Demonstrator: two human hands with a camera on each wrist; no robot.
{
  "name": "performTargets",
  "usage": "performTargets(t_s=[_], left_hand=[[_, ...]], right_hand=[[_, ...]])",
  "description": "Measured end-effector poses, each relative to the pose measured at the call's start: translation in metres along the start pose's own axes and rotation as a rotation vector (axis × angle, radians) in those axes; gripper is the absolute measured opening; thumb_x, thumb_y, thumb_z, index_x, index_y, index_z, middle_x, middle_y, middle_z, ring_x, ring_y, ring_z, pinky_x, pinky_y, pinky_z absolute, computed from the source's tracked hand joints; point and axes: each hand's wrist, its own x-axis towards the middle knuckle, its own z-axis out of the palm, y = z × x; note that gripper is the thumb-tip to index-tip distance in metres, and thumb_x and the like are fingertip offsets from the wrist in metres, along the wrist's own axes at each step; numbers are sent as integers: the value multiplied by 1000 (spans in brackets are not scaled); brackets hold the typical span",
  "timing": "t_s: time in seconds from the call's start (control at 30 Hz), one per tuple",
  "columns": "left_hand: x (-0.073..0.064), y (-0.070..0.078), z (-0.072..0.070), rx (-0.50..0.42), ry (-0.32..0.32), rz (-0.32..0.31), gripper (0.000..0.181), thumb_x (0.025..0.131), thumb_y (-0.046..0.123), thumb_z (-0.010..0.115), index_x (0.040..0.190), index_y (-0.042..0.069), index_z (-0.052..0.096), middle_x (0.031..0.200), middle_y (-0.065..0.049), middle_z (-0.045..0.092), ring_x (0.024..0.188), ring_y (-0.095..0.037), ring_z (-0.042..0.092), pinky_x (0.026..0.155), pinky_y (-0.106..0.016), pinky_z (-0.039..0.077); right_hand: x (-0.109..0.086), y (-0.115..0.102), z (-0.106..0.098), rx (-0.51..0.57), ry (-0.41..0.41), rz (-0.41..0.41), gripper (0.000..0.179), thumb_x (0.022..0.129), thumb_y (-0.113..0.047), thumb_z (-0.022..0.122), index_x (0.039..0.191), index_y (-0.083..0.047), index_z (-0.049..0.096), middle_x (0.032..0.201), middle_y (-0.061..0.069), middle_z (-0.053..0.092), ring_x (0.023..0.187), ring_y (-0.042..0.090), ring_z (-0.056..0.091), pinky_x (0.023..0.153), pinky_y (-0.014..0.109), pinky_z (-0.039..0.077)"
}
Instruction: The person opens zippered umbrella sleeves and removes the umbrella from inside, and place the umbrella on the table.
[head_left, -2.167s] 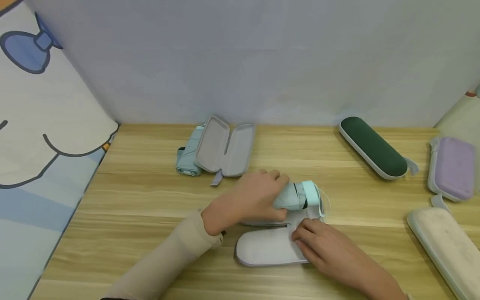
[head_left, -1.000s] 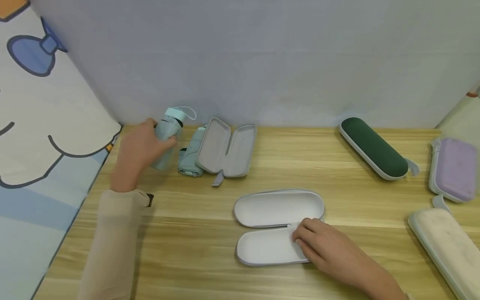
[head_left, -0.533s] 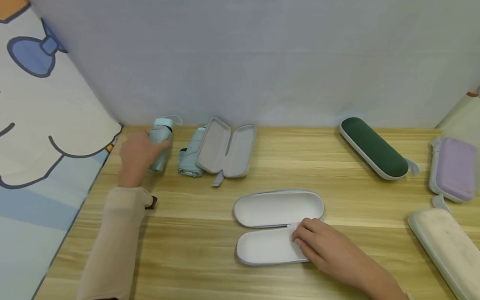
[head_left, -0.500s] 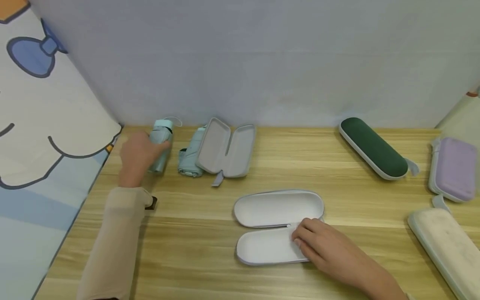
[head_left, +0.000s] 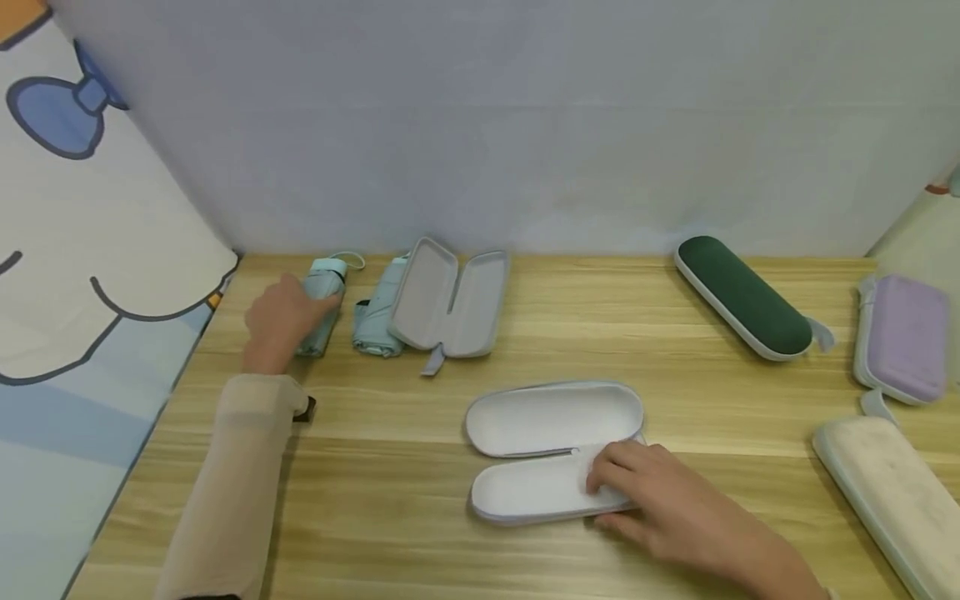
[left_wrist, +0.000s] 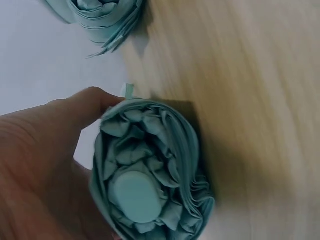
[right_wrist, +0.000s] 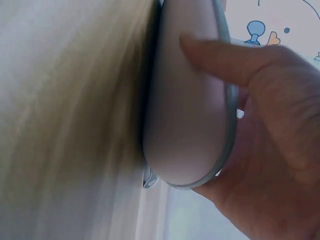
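Observation:
At the table's far left, my left hand (head_left: 279, 318) holds a folded pale-green umbrella (head_left: 324, 285) with a strap loop, lying close to the wood. The left wrist view shows the folded end of that umbrella (left_wrist: 137, 197), thumb along its side. My right hand (head_left: 671, 504) grips the near half of a long white-lined glasses case (head_left: 555, 417) that lies open. Its fingers are inside the shell, and in the right wrist view the thumb presses the pale outside of the case (right_wrist: 187, 135). Both halves of the case hold nothing visible.
A second folded umbrella (head_left: 381, 308) lies right of the first, partly behind an open grey case (head_left: 476, 304). To the right are a closed green case (head_left: 742, 296), a purple case (head_left: 907, 337) and a cream case (head_left: 892, 492). A grey wall (head_left: 525, 133) backs the table.
My left hand has carried the umbrella from above the white-lined case to the far left and lowered it. My right thumb has moved to the outside of the case's near half, which tilts up slightly.

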Motion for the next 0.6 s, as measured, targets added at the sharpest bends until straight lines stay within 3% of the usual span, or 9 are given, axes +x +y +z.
performTargets(t_s=[0.27, 0.43, 0.6], left_hand=[[-10, 2, -2, 17, -46, 64, 90, 99, 64, 49, 139, -16, 46, 119, -37, 60, 101, -47, 64, 74, -53, 53], [-13, 3, 0, 37, -48, 56, 90, 101, 62, 47, 143, -17, 42, 125, -38, 57, 107, -49, 63, 82, -58, 53], [-15, 6, -1, 56, -67, 56, 90, 103, 60, 46, 146, -19, 38, 129, -41, 53, 111, -52, 61, 87, -61, 53]], right_hand=[[9, 18, -13, -54, 202, -20, 45, 73, -5, 91, 97, -28, 59, 101, -18, 60, 106, 13, 57, 96, 46, 43], [21, 39, -25, -48, 230, -39, 45, 71, 2, 90, 93, -26, 62, 100, -14, 60, 103, 17, 55, 91, 44, 43], [34, 65, -32, -28, 226, -41, 41, 74, 9, 85, 90, -21, 64, 106, -1, 65, 117, 37, 56, 100, 58, 44]])
